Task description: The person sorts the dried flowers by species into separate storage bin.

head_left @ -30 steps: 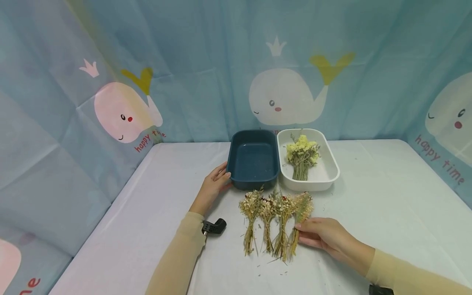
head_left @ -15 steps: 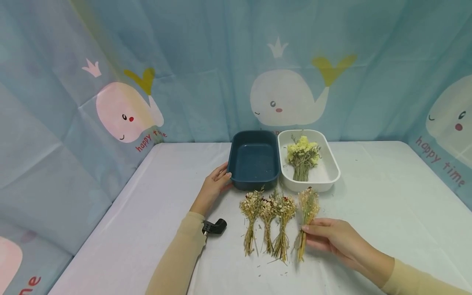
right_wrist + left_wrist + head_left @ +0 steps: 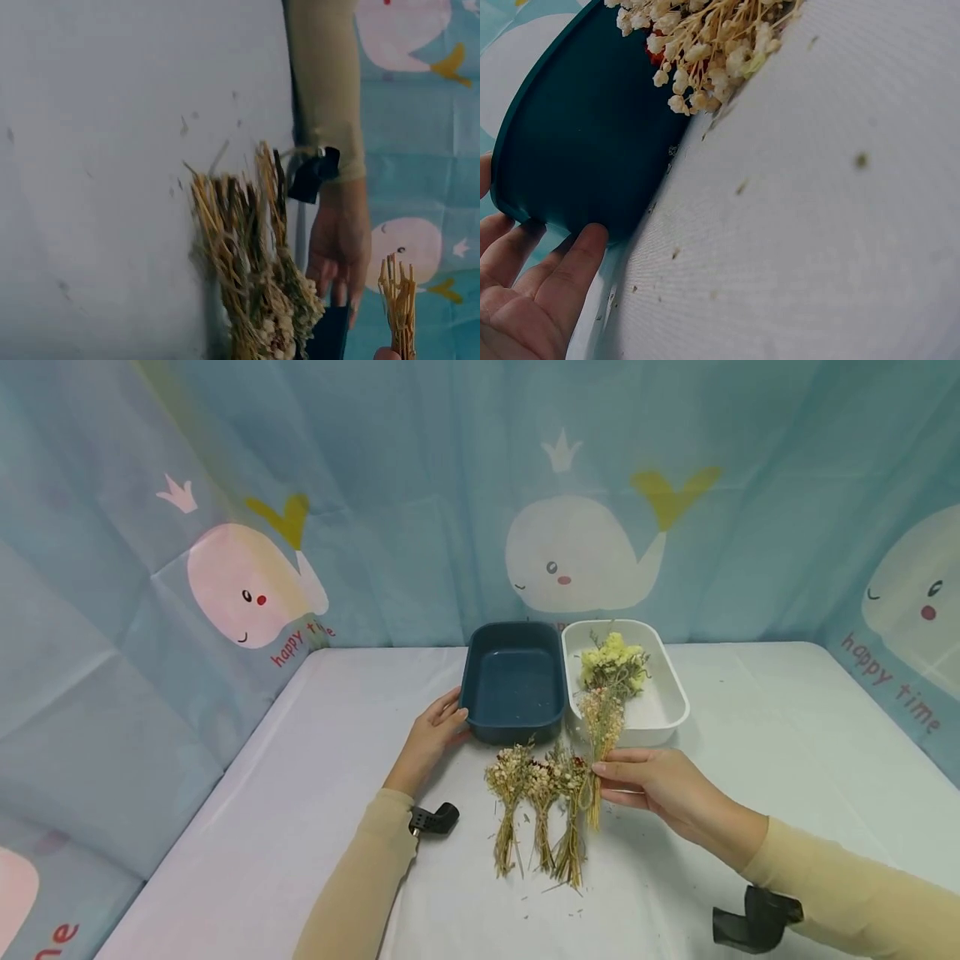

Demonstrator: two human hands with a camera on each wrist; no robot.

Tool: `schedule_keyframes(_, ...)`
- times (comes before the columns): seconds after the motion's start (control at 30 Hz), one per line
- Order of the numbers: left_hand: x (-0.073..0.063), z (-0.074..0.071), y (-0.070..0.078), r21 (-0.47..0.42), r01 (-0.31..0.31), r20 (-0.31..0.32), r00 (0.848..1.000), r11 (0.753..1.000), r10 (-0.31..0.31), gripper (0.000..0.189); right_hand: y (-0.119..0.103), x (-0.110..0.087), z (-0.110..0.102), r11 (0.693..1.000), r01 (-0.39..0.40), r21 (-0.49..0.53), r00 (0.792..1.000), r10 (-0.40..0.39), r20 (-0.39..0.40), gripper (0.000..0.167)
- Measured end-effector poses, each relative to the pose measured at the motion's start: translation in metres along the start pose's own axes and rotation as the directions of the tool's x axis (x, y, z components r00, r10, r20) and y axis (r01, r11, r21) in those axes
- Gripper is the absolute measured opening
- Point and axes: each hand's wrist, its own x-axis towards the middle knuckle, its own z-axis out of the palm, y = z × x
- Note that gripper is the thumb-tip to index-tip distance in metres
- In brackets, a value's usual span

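Observation:
My right hand (image 3: 663,785) pinches the stems of a small dried-flower bunch (image 3: 602,718), raised, its pale blossom end overlapping the near wall of the white basin (image 3: 669,714) in the head view. The right wrist view shows that bunch's cut stems (image 3: 400,300) beside a thumb tip. Inside the white basin lies a yellow dried-flower bunch (image 3: 615,662). My left hand (image 3: 426,742) rests against the near left corner of the dark blue basin (image 3: 513,685); the left wrist view shows its extended fingers (image 3: 574,274) touching the outer wall. No bunch shows inside the blue basin.
Three more dried-flower bunches lie side by side before the basins: one at left (image 3: 505,810), one in the middle (image 3: 543,810), one at right (image 3: 572,827). Small plant bits litter the white tabletop (image 3: 540,931). A blue whale-print curtain (image 3: 420,543) stands behind.
My right hand has lifted the rightmost bunch off the table, first shifting it right, then up and forward to the white basin's near edge. The left hand stays at the blue basin.

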Motion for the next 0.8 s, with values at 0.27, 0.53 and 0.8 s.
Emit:
schedule_keyframes(0.27,-0.001,0.001,0.0,0.012,0.0,-0.012,1.0,1.0,0.0,0.057,-0.025,0.023,0.014,0.999,0.031,-0.017,0.999,-0.031,-0.012,0.055)
schedule_keyframes(0.53,-0.004,-0.002,-0.003,0.019,0.006,-0.042,0.999,1.0,-0.005,0.055,-0.035,0.047,0.029,1.0,0.026,-0.011,1.0,-0.026,0.009,0.05)
schedule_keyframes(0.8,-0.001,0.001,-0.002,0.024,-0.019,-0.021,1.0,1.0,0.019,0.056,-0.045,0.07,0.036,0.999,0.001,0.04,0.999,0.001,-0.037,0.047)
